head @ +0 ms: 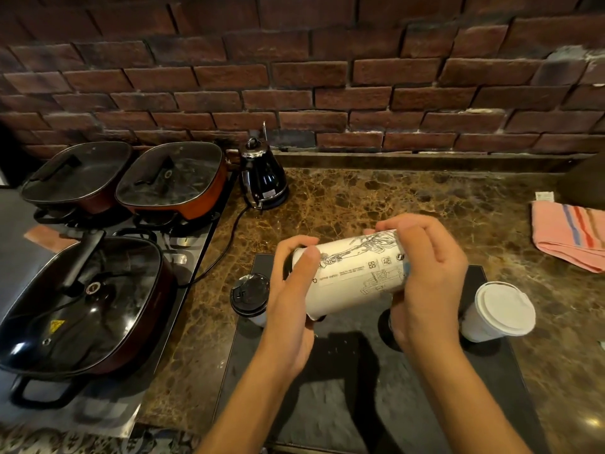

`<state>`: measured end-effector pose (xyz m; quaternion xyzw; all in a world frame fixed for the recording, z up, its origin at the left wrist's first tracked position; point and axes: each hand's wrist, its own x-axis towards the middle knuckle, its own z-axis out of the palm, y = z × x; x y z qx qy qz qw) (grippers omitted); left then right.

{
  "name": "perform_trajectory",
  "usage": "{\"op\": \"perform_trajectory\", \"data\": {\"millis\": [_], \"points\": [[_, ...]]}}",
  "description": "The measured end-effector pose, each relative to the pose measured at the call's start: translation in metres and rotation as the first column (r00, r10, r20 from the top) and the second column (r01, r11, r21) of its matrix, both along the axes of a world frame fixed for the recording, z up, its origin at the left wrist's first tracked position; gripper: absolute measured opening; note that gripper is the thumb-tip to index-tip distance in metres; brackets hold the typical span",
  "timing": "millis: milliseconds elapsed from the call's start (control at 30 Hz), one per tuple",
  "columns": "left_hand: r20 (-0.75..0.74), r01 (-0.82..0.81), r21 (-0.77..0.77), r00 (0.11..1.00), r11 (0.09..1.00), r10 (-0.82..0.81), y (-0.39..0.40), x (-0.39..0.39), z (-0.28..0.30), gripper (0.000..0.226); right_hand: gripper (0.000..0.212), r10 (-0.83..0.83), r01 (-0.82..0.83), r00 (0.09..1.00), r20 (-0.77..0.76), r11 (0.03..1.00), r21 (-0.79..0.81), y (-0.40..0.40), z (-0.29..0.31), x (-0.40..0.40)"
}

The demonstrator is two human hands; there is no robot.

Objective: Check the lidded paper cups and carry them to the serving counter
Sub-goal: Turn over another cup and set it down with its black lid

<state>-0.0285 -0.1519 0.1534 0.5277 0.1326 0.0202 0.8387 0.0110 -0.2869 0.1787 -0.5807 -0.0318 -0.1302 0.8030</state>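
Note:
Both hands hold a white paper cup (355, 273) with black line drawings, tipped on its side above a dark mat (343, 404). My left hand (291, 290) grips its dark-lidded end at the left. My right hand (425, 273) wraps the other end at the right. A cup with a black lid (249, 298) stands at the mat's left edge. A cup with a white lid (497, 311) stands on the mat to the right. Something dark and round (386, 326) sits partly hidden under my right hand.
A brown marble counter (393, 198) runs to a brick wall. A black kettle (262, 178) with its cord stands at the back. Three lidded pans (82, 306) sit on a stove at the left. A pink striped towel (569, 234) lies at the right edge.

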Motion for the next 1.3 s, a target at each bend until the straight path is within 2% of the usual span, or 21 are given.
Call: {"op": "perform_trajectory", "data": {"millis": [67,167,267,333,467,633,700,767,867,933,1000,1067,1167,1300], "points": [[-0.068,0.010,-0.043,0.998,0.999,-0.013,0.005,0.002,0.002,0.030,0.016,0.084,-0.088,0.996,-0.031,0.988,-0.126,-0.003,-0.007,0.002],[-0.218,0.089,-0.259,0.965,0.962,-0.148,0.013,0.006,0.011,0.028,0.026,0.294,-0.244,0.950,0.105,0.909,-0.338,-0.014,-0.003,0.004],[-0.282,0.153,-0.351,0.923,0.924,-0.260,0.013,0.007,0.016,0.036,0.023,0.295,-0.190,0.928,0.227,0.899,-0.395,-0.016,-0.003,0.006],[-0.263,0.126,-0.279,0.943,0.952,-0.202,0.013,0.008,0.016,0.035,0.020,0.211,-0.142,0.956,0.202,0.941,-0.308,-0.011,-0.008,0.008],[-0.149,0.030,-0.017,0.988,0.999,-0.032,0.014,0.009,0.014,0.028,0.021,0.100,-0.097,0.995,0.030,0.993,-0.069,0.002,-0.016,0.008],[-0.021,0.032,0.253,0.999,0.967,-0.028,0.013,0.004,0.008,0.034,0.019,0.015,0.008,0.975,-0.221,0.995,0.103,0.014,-0.031,0.006],[0.010,-0.001,0.319,1.000,0.948,-0.002,0.015,0.004,0.006,0.036,0.025,0.029,-0.016,0.953,-0.303,0.999,0.046,0.015,-0.039,0.006],[0.024,-0.026,0.365,1.000,0.931,0.019,0.020,0.006,0.006,0.032,0.027,0.069,-0.114,0.949,-0.306,0.985,-0.132,0.012,-0.046,0.007],[-0.040,0.016,0.312,0.999,0.950,-0.004,0.030,0.010,0.008,0.028,0.026,0.114,-0.160,0.984,-0.138,0.904,-0.397,0.006,-0.053,0.004],[-0.095,0.078,0.231,0.994,0.970,-0.057,0.033,0.012,0.008,0.029,0.026,0.114,-0.098,0.993,0.006,0.881,-0.463,0.005,-0.059,-0.002],[-0.083,0.117,0.261,0.992,0.958,-0.098,0.033,0.013,0.007,0.033,0.024,0.065,-0.044,0.997,0.032,0.895,-0.444,0.008,-0.060,-0.006],[-0.037,0.098,0.355,0.995,0.930,-0.091,0.031,0.014,0.005,0.041,0.024,0.023,-0.045,0.998,-0.065,0.932,-0.360,0.011,-0.057,-0.003],[0.016,0.057,0.488,0.997,0.871,-0.074,0.031,0.014,-0.004,0.044,0.019,0.047,-0.116,0.970,-0.239,0.952,-0.282,0.013,-0.055,0.004],[-0.023,0.104,0.544,0.994,0.833,-0.109,0.034,0.010,-0.013,0.047,0.019,0.113,-0.203,0.909,-0.402,0.961,-0.190,0.011,-0.065,0.009]]}}
